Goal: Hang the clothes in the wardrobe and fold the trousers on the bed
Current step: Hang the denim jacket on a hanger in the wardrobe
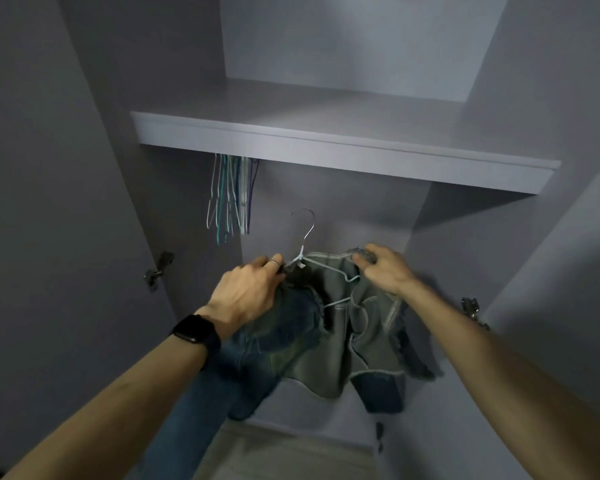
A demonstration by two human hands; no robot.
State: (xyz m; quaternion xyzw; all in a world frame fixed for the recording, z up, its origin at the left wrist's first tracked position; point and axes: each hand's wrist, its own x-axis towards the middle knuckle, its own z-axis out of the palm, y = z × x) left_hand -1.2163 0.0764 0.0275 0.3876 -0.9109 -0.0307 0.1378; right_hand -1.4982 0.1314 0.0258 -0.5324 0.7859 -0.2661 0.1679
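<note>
— What do we have here?
— A denim jacket (340, 344), grey-green with blue parts and frayed seams, draped on a pale wire hanger (301, 255), in the open wardrobe (343, 216) below its shelf (326, 147)
— And our fingers?
— Our left hand (246, 292) curls round the collar, just beside the hanger's neck; our right hand (383, 271) pinches the jacket's right shoulder

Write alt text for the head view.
Two hands hold a faded blue-green denim garment on a pale wire hanger inside an open grey wardrobe: the left hand grips garment and hanger at the neck, and the right hand pinches the garment's other shoulder. Empty wire hangers hang under the grey shelf.
</note>
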